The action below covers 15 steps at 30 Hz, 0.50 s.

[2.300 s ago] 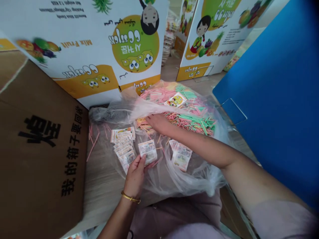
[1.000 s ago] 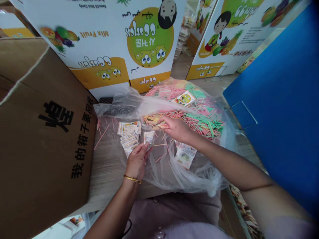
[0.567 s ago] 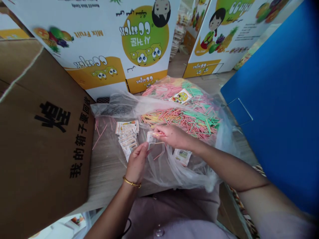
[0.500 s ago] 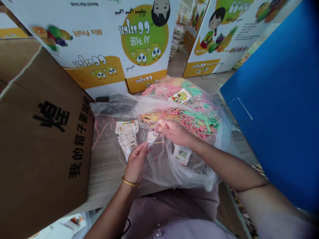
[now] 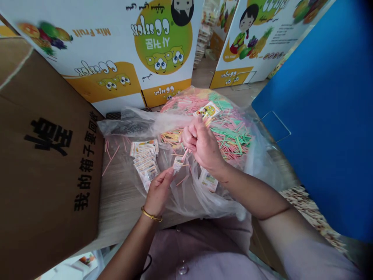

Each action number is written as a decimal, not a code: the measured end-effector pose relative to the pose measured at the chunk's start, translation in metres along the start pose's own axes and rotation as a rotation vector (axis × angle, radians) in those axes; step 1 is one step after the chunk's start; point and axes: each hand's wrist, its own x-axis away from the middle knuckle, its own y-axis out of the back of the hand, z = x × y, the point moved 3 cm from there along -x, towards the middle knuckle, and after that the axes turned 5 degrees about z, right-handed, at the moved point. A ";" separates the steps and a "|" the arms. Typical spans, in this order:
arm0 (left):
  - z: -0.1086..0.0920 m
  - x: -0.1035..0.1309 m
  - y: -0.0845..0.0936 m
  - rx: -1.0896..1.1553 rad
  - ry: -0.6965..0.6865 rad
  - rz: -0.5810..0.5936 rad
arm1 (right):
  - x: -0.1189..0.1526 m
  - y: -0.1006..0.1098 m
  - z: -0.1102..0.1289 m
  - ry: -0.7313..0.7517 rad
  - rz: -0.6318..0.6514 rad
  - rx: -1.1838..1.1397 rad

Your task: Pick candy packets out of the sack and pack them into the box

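Observation:
My left hand (image 5: 159, 187) pinches a small printed packet (image 5: 177, 163) by its lower end, mouth toward the pile. My right hand (image 5: 201, 144) is closed around several thin candy sticks (image 5: 209, 121); yellowish ends poke out above the fist. Below it, a pink stick (image 5: 184, 154) slants from the fingers to the packet's mouth. Behind the hands, a heap of pink, green and yellow candy sticks (image 5: 237, 140) lies in a clear plastic bag (image 5: 186, 200). One packet (image 5: 214, 108) rests on the heap, another (image 5: 208, 181) under my right wrist. Overlapping packets (image 5: 145, 163) lie left of my left hand.
A brown carton (image 5: 52, 171) stands close on the left. White and yellow printed boxes (image 5: 122, 46) (image 5: 247, 50) line the back. A blue panel (image 5: 326, 128) slants along the right. Loose pink sticks (image 5: 110, 161) lie on the wooden table (image 5: 116, 206).
My right hand has turned into an upright fist, with candy sticks now visible above and below it. A pink stick reaches the packet's mouth. My view has shifted slightly right.

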 end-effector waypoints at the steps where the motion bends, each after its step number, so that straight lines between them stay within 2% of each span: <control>1: -0.001 0.000 -0.002 0.006 0.004 0.005 | 0.000 0.000 -0.002 0.007 0.018 0.010; 7: -0.010 0.003 -0.010 0.047 0.038 -0.014 | 0.006 -0.002 -0.024 -0.006 0.220 0.143; 15: -0.012 0.004 -0.012 0.067 0.048 -0.006 | 0.011 0.006 -0.031 -0.140 0.335 0.416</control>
